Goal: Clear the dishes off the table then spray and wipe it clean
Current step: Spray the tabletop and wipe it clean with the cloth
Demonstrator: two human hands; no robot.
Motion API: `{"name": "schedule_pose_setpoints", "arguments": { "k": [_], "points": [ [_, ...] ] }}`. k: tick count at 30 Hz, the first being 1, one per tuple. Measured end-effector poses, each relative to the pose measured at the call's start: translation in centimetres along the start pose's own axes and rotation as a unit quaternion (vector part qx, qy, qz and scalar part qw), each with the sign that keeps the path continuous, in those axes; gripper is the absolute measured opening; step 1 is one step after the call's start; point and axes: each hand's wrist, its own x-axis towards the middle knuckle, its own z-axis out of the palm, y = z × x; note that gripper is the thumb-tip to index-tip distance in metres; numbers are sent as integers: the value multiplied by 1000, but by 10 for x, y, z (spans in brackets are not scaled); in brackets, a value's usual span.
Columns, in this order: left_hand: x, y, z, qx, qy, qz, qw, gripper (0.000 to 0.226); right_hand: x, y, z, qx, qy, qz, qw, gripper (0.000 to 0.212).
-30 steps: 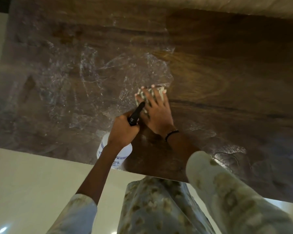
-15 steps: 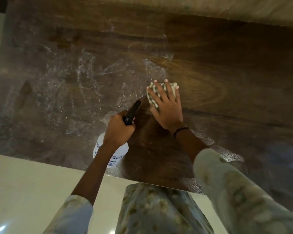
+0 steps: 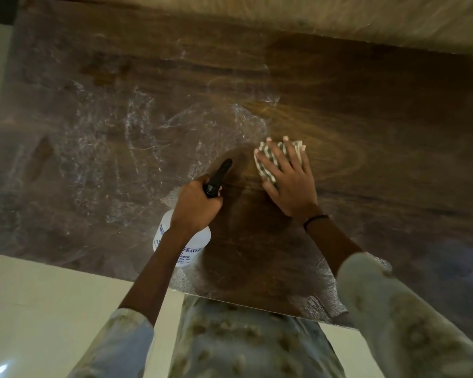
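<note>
Right hand (image 3: 287, 177) and cloth (image 3: 280, 154) farther right — spray bottle (image 3: 182, 238) unmoved

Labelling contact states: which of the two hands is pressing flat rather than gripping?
The right hand: its fingers are spread flat on the striped cloth against the table. The left hand grips the spray bottle.

Only readable txt is on the white spray bottle (image 3: 181, 242), blue print on its side. Largest word reads "PRAYER", prob. the tail of "SPRAYER" w/ the start hidden behind the wrist; below it digits approx. "0078". Other lines of print, incl. vertical txt at the bottle's left edge, too small & blurred to read.
</note>
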Motion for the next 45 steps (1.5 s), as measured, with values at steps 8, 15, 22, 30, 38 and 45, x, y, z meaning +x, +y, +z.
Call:
{"name": "schedule_pose_setpoints", "arguments": {
  "k": [8,15,22,30,38,45],
  "points": [
    [15,11,-4,15,-12,10,1000,5,31,-73,19,41,-3,-120,992,47],
    [37,26,-5,40,-27,15,999,13,-23,-4,8,-26,-6,-142,989,65],
    [65,37,-3,33,-53,11,998,5,-7,14,-2,-21,-18,-27,999,65],
    [89,41,-21,51,-72,47,995,8,2,21,-6,-21,-16,-28,999,64],
    [117,40,-41,89,-80,53,991,10,107,23,-19,-12,11,51,999,61],
    [138,44,-59,67,-53,77,993,14,134,-44,1,-21,11,-63,998,55]
  ]
}}
